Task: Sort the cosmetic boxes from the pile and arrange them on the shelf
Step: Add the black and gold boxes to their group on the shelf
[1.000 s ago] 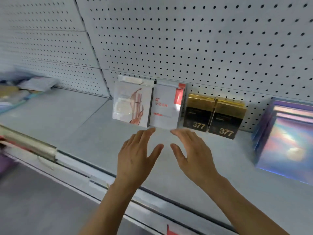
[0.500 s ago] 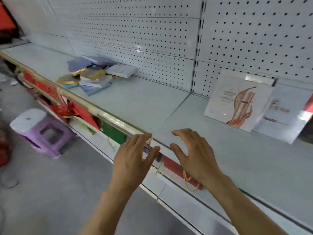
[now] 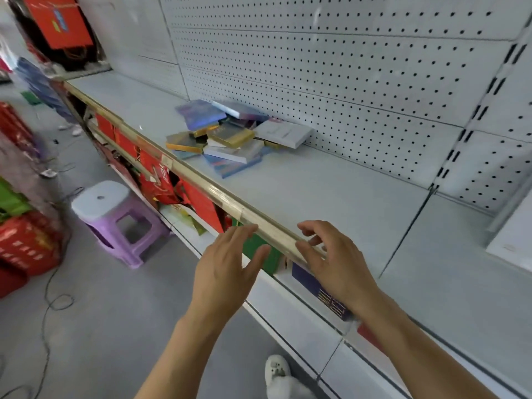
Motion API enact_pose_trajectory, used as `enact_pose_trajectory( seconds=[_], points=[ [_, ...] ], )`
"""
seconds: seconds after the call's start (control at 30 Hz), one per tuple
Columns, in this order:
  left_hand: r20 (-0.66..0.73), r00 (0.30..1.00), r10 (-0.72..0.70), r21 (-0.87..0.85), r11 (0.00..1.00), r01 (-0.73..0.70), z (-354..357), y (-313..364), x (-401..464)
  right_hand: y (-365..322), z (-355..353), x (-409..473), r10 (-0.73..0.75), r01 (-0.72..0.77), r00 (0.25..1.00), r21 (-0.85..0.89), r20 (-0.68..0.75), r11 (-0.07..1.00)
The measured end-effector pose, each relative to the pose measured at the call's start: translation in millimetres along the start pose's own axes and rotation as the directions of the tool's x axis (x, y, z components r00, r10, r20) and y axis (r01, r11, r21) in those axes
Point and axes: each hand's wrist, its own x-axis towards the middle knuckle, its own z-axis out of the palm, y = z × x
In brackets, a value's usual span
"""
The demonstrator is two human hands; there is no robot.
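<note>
Hovering over the front lip of the long grey metal shelf (image 3: 331,197), the left hand (image 3: 227,272) and right hand (image 3: 334,263) are both empty — fingers spread and loosely curved, gripping nothing. The jumbled pile of flat cosmetic boxes (image 3: 230,136), gold, white, blue and iridescent purple, lies on that shelf at about eleven o'clock from the hands, well apart from them, against the white perforated back panel (image 3: 345,82). At three o'clock only the corner of a white upright box (image 3: 515,243) shows. Judging by the pile's size, most sorting is left — fetching another box looks like the step in hand.
</note>
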Motion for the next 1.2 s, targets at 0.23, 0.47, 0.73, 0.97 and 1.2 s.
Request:
enact_pose_trajectory(
  seconds=[0.23,0.47,0.73,0.97,1.2],
  points=[
    [-0.002,1.000,-0.020,-0.017,1.000,0.020,-8,-74,100,-24,49,114,0.034,-0.036,0.999,0.059,0.031,0.998],
    [0.014,1.000,-0.002,-0.086,0.996,0.003,-14,-128,215,-28,80,231,0.106,-0.109,0.994,0.116,0.037,0.987],
    [0.132,0.989,0.061,-0.134,0.990,-0.043,-12,-192,312,-30,114,312,0.279,-0.294,0.956,0.242,0.093,0.925],
    [0.129,0.990,0.059,-0.203,0.979,-0.032,-6,-234,390,-44,142,375,0.592,-0.555,0.801,0.485,0.090,0.676],
    [0.143,0.985,-0.094,0.136,0.988,0.074,-14,-316,445,-56,171,415,0.766,-0.621,0.643,0.582,-0.007,0.526]
  ],
)
